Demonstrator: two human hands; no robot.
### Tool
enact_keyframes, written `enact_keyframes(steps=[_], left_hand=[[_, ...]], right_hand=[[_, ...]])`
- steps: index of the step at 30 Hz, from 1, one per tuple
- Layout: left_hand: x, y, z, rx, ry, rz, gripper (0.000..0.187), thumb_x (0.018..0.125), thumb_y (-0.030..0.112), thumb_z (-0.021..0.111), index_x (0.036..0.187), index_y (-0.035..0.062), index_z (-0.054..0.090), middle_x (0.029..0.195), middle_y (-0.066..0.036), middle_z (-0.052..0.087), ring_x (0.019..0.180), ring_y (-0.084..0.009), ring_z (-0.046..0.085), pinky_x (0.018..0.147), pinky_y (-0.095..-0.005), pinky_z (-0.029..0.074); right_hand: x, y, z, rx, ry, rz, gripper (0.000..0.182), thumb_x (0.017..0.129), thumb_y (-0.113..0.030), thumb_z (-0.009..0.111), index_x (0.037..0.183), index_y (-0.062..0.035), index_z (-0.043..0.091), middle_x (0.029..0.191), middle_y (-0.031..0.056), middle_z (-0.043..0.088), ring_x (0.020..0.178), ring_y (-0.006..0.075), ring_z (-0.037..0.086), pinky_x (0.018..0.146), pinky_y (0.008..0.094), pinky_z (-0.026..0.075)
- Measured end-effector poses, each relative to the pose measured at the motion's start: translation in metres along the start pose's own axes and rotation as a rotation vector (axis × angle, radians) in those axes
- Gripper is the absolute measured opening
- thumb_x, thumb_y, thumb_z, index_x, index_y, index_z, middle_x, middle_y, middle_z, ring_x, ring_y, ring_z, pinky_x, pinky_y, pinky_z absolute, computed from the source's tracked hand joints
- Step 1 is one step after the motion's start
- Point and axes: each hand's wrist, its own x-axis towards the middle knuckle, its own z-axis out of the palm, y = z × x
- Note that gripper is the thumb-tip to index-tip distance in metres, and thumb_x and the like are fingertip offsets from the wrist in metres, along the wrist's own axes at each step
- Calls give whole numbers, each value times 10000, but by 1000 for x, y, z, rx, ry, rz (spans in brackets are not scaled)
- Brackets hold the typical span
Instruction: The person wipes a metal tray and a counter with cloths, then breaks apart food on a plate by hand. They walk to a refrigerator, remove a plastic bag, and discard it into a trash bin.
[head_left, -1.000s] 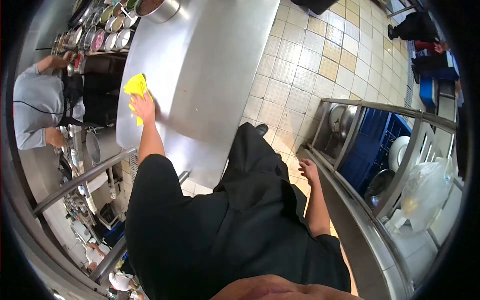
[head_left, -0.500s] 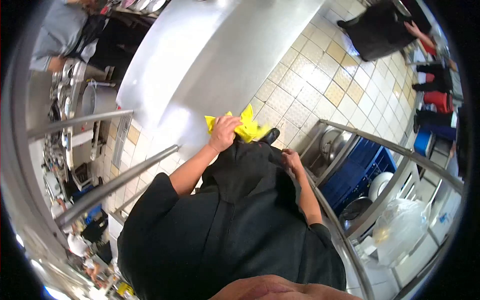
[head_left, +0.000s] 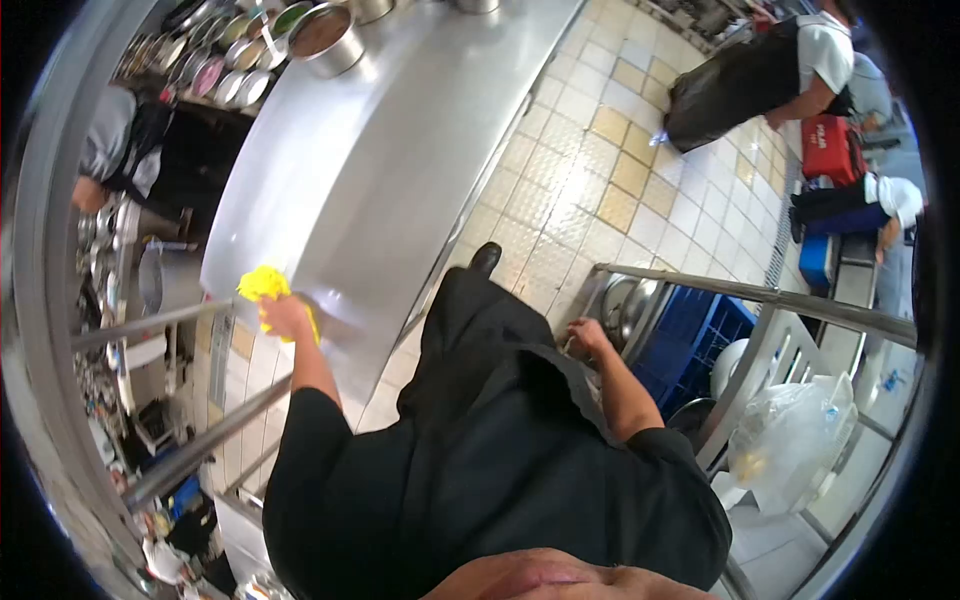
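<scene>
My left hand (head_left: 287, 316) is closed around a yellow cloth (head_left: 263, 284) at the near left corner of a long steel counter (head_left: 360, 200). Parts of the cloth stick out above and below the fingers. My right hand (head_left: 588, 337) hangs beside the black apron (head_left: 500, 400), near the steel rack on the right. Its fingers are curled, and whether they hold anything is too small to tell.
A steel pot (head_left: 326, 42) stands on the counter's far part. Metal rails flank me on both sides. Blue crates (head_left: 690, 330) and a plastic bag (head_left: 790, 440) are at right. Co-workers stand at upper right and upper left. Tiled floor (head_left: 560, 190) runs beside the counter.
My left hand has moved left with the yellow cloth, from in front of my body to the counter's corner. The view has shifted, and the pot has come into sight.
</scene>
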Motion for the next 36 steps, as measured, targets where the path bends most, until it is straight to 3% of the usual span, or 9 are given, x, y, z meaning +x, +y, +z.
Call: enact_keyframes(steps=[3, 5, 9, 13, 16, 20, 26, 29, 36], left_hand=[[-14, 26, -6, -73, 59, 116, 409, 939, 267, 439, 1306, 97, 502, 1396, -70, 487, 1245, -326, 448, 1013, -547, 322], [-32, 59, -8, -123, 90, 184, 436, 944, 264, 437, 1341, 90, 479, 1442, -65, 447, 1293, -339, 407, 1052, -558, 281], [-66, 158, -26, -223, 9, 406, 463, 942, 253, 452, 1374, 89, 452, 1486, -75, 388, 1367, -353, 312, 1105, -568, 202], [-89, 274, -31, -314, -17, 697, 473, 933, 262, 472, 1374, 94, 452, 1492, -100, 368, 1386, -360, 278, 1121, -577, 161], [-96, 355, -48, -340, -31, 860, 481, 924, 271, 484, 1372, 97, 455, 1492, -108, 364, 1391, -363, 270, 1121, -595, 145], [-106, 431, -56, -380, -55, 917, 471, 911, 270, 496, 1349, 98, 474, 1490, -103, 367, 1391, -368, 268, 1117, -612, 140], [-149, 494, -58, -459, -8, 1049, 441, 861, 196, 533, 1288, 86, 527, 1446, -98, 424, 1373, -347, 304, 1122, -596, 164], [-179, 514, -60, -631, -51, 1212, 398, 807, 113, 552, 1201, 71, 585, 1364, -96, 509, 1322, -305, 384, 1109, -567, 220], [-279, 594, -100, -1158, -563, 1392, 265, 680, -2, 496, 871, 38, 675, 1108, -120, 660, 1071, -325, 565, 990, -413, 411]], right_hand=[[41, 41, 1, -422, -62, -357, 338, 820, -179, 629, 1089, 22, 668, 948, 157, 701, 800, 235, 666, 710, 348, 522], [45, 22, 2, -27, -24, 38, 334, 819, -198, 629, 1081, 3, 677, 938, 158, 706, 811, 234, 670, 715, 351, 524], [41, -67, -30, -220, -43, 22, 347, 824, -238, 632, 1077, -5, 679, 920, 168, 706, 800, 265, 683, 711, 366, 530], [115, -94, -61, -513, 168, -644, 341, 843, -227, 642, 1100, -3, 644, 823, 113, 694, 708, 195, 672, 573, 332, 520], [68, -187, -80, 196, 215, -213, 409, 820, -350, 632, 1007, 9, 694, 857, 181, 696, 752, 265, 680, 717, 369, 523], [77, -215, -108, -65, 287, -237, 390, 795, -367, 661, 734, 14, 721, 680, 156, 671, 674, 249, 654, 672, 383, 502], [138, -153, -135, -60, 463, -322, 543, 811, -274, 678, 1274, -18, 553, 1122, 149, 661, 929, 265, 640, 760, 385, 508], [128, -197, -179, 234, 99, 26, 670, 838, -236, 668, 1422, -67, 387, 1274, 135, 576, 1021, 270, 605, 795, 424, 502], [163, -357, -269, 841, -131, -245, 537, 921, -297, 601, 1392, -99, 437, 1177, 68, 604, 977, 229, 604, 821, 392, 476]])
